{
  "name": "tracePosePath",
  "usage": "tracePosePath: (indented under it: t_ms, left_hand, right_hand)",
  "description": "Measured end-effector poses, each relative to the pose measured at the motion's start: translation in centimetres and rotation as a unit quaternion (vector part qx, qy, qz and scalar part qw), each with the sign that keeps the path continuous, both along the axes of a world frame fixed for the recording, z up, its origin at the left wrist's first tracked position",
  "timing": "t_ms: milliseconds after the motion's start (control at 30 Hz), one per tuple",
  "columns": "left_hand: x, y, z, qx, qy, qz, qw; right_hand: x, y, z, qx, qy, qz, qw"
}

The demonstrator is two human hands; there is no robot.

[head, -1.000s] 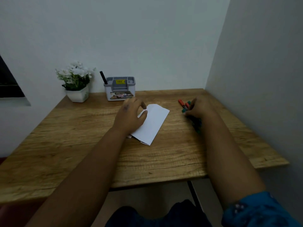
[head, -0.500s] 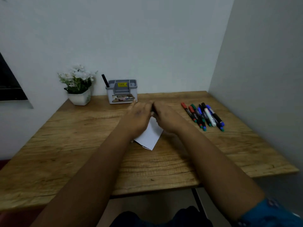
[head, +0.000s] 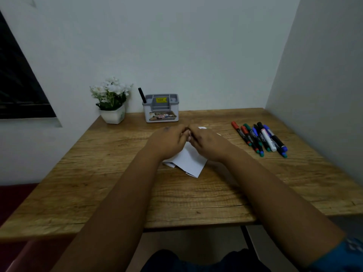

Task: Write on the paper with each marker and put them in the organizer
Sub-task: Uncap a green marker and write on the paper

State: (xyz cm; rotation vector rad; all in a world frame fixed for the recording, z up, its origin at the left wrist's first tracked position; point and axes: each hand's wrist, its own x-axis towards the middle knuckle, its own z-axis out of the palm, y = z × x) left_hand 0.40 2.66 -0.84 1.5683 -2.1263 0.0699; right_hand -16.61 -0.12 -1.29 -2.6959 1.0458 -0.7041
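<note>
Both your hands meet over the paper (head: pixel 189 160) at mid-table, the left hand (head: pixel 169 143) and right hand (head: pixel 209 143) fingertip to fingertip; whether they grip a marker between them you cannot tell from here. If you are uncapping one, pull straight apart and hold the sheet flat with your left. The remaining markers (head: pixel 259 139) lie in a row well to your right, near the wall. The organizer (head: pixel 161 108) stands beyond your hands, one black pen (head: pixel 141 95) in it, open wood between.

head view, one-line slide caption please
Both hands meet over the paper; markers wait right, organizer behind.
</note>
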Motion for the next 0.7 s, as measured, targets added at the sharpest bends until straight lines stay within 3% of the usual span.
tracePosePath:
  t_ms: [433,567,700]
  left_hand:
    - [0.1,0.3,0.4,0.0,0.031,0.016,0.999]
    - [2.4,0.0,0.6,0.015,0.026,0.125,0.992]
    - [4.5,-0.2,-0.2,0.027,0.157,0.131,0.978]
  right_hand:
    - [1.1,0.4,0.0,-0.075,0.01,-0.016,0.997]
    - [-0.3,-0.4,0.3,-0.075,0.041,-0.1,0.991]
    - [-1.2,-1.1,-0.6,-0.001,0.009,-0.086,0.996]
